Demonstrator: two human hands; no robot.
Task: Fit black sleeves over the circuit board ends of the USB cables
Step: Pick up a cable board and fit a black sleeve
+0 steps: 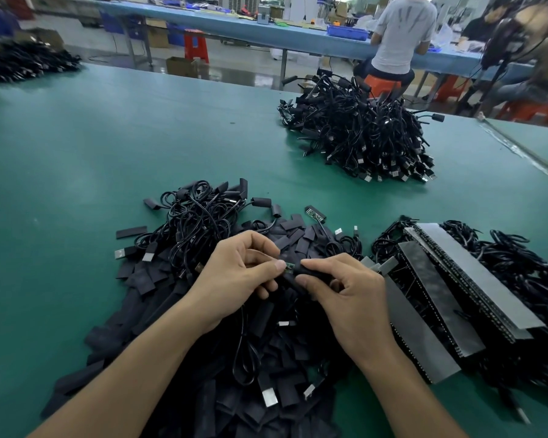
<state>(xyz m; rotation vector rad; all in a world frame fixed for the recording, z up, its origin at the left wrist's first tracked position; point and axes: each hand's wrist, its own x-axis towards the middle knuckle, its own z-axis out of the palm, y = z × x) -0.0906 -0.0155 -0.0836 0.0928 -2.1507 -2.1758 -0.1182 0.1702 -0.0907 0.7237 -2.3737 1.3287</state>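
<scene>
At centre, just below the middle of the view, we are working over a green table (76, 159). Our left hand (234, 276) is pinching the green board (289, 266) end of a cable between thumb and fingers, closed on it. Our right hand (345, 292) is gripping a black sleeve (310, 272), thumb and forefinger clamped on it; the sleeve's mouth is meeting the board at 9 o'clock of the right hand, and only a short bit of board is showing between the two hands. Under both wrists, a heap of flat loose sleeves (266, 390) is lying mixed with cables (200, 213). At 3 o'clock, taped rows of cables (456, 279) are lying. At 1 o'clock, well apart, a tangled pile (361, 131) of cables is sitting. One bare board (314, 214) is lying at 12 o'clock of the hands.
</scene>
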